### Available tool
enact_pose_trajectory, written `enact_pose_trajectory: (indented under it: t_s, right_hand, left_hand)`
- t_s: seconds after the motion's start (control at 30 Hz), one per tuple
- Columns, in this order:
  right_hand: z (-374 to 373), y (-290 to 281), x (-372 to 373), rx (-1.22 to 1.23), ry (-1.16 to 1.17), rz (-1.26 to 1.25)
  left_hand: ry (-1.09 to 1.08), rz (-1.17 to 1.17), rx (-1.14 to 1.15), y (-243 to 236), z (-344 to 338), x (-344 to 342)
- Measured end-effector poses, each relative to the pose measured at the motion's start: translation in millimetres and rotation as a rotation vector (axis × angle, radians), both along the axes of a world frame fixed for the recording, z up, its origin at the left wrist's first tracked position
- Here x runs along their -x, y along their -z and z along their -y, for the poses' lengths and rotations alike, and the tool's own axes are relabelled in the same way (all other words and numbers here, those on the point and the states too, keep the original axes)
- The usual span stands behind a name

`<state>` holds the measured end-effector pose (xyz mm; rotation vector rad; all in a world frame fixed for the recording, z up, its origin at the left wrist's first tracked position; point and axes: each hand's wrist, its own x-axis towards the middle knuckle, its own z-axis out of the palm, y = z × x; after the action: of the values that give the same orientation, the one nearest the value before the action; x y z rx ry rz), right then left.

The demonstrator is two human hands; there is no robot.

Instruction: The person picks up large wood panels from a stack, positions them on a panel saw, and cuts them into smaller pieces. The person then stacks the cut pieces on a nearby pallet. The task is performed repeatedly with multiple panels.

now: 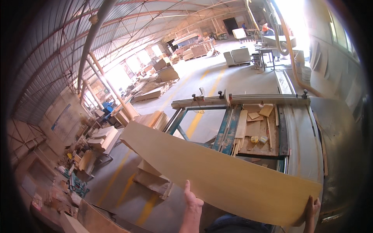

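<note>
A long, pale wooden board (217, 174) stretches across the view in front of me, one long edge bowed. My left hand (192, 197) grips its near edge around the middle, thumb up on the face and the other fingers hidden beneath. At the board's right end, my right hand (312, 206) is wrapped around the corner. Just beyond the board lies the sliding table saw (299, 136), with a metal fence (268, 100) across its far side. Whether the board touches the saw's frame, I cannot tell.
Wood offcuts (254, 115) and two yellow tape measures (254, 139) lie on a shelf in the saw frame. Stacked boards (152, 120) stand left of the saw, and a pallet (155, 180) sits nearer. A person (267, 29) is far off at the upper right.
</note>
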<state>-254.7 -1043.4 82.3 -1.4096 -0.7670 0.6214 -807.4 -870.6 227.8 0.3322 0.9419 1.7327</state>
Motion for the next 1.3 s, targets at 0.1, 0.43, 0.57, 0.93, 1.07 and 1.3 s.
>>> enact_pose_trajectory:
  t_s: [0.1, 0.43, 0.57, 0.93, 1.07, 1.3]
  right_hand:
    - [14.7, 11.8, -36.9, 0.142, 0.051, 0.058]
    - [29.0, 11.1, -82.1, 0.406, 0.238, 0.257]
    - [22.9, -18.4, -103.5, 0.694, 0.235, 0.457]
    - [-133.2, -165.4, 202.3, 0.300, -0.705, 1.128]
    - [-169.2, -122.4, 238.3, 0.245, -0.554, 1.465]
    - [-210.9, -136.9, 199.4, 0.300, -0.566, 1.408]
  left_hand:
    - [0.067, 0.102, 0.119, 13.8, -28.5, -27.0]
    - [0.190, 0.254, 0.406, 114.0, -70.0, -79.8]
    - [0.103, 0.165, 0.550, 132.8, -69.6, -97.9]
    - [0.342, -0.321, 0.474, 120.0, -57.5, -124.5]
    - [0.475, -0.332, 0.345, 85.1, -64.5, -135.0]
    - [0.983, -0.532, 0.110, 24.1, -108.1, -114.1]
